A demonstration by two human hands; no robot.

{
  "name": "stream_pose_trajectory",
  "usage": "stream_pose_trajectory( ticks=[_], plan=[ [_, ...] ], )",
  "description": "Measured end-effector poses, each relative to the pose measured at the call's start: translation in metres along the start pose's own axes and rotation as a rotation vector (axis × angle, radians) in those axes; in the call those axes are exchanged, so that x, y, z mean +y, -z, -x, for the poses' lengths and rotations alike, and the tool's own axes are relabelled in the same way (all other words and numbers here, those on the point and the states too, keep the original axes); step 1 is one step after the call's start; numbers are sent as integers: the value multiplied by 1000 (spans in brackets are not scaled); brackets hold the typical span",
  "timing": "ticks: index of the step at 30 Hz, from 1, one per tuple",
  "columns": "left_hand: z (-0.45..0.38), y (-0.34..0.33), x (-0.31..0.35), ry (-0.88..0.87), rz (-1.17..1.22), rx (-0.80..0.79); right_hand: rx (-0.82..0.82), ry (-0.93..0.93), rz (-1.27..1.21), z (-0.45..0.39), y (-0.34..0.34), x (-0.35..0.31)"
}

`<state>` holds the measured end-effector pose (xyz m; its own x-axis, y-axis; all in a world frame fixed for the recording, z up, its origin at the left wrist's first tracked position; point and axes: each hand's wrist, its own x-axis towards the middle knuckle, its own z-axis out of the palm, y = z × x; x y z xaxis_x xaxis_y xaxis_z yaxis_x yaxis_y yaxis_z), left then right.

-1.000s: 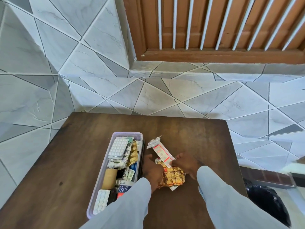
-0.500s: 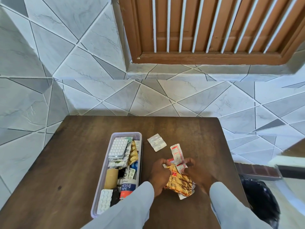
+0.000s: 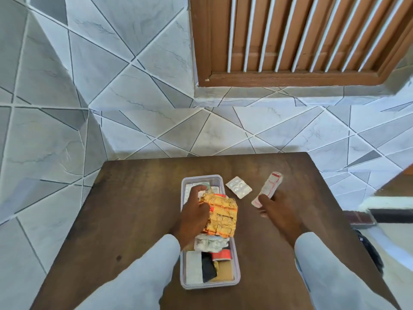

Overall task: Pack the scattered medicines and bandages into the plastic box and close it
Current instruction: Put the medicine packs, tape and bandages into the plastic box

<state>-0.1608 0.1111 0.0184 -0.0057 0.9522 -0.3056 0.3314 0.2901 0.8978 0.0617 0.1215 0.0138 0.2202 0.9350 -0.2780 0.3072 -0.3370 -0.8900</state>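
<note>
Near the middle of the frame, low on the dark wooden table (image 3: 138,211), my left hand (image 3: 194,217) reaches forward from its pale sleeve, knuckles up, fingers curled around a crumpled orange-gold foil pack (image 3: 221,217). The pack hangs over the clear plastic box (image 3: 237,274), which lies lengthwise away from me, lidless, its near end at lower centre. Below the foil I can see 1 silvery blister strip (image 3: 210,242) lying across the box, and toward the near end something white, something black, a tan piece and a bit of red — too blurred to name.

Right of centre, my right hand (image 3: 278,212) stretches out flat and low, palm down, thumb and fingertips resting on the near end of a long white sachet with red print (image 3: 269,186), which lies on the table angled toward the upper right. Whether I am pinching it or only pressing it, I cannot tell.

Between the box's far corner and the sachet, a small silver blister pack (image 3: 238,187) lies loose on the table — apart from both hands.
</note>
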Motion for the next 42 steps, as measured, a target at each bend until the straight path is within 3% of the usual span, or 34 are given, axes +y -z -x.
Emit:
stream_pose_trajectory(
  ticks=[6, 14, 18, 26, 31, 36, 42],
  plan=[
    [32, 27, -50, 21, -111, -26, -79, -51, 31, 39, -50, -7],
    [62, 4, -56, -22, -299, 239, -78, -41, 148, 55, -50, -19],
    [67, -4, -66, -1, -690, 296, -102, 47, 231, 64, -47, -24],
    [73, -10, -73, -124, -961, 171, 20, 144, 351, 72, -53, -6],
    [67, -19, -65, -50, -854, 163, 16, 184, 379, 76, -59, 0],
    [63, -8, -70, -116, -704, 66, 16, 192, 400, 82, -64, -1],
    [59, 1, -78, -299, -929, 42, 98, 191, 408, 86, -73, 8]
  ],
)
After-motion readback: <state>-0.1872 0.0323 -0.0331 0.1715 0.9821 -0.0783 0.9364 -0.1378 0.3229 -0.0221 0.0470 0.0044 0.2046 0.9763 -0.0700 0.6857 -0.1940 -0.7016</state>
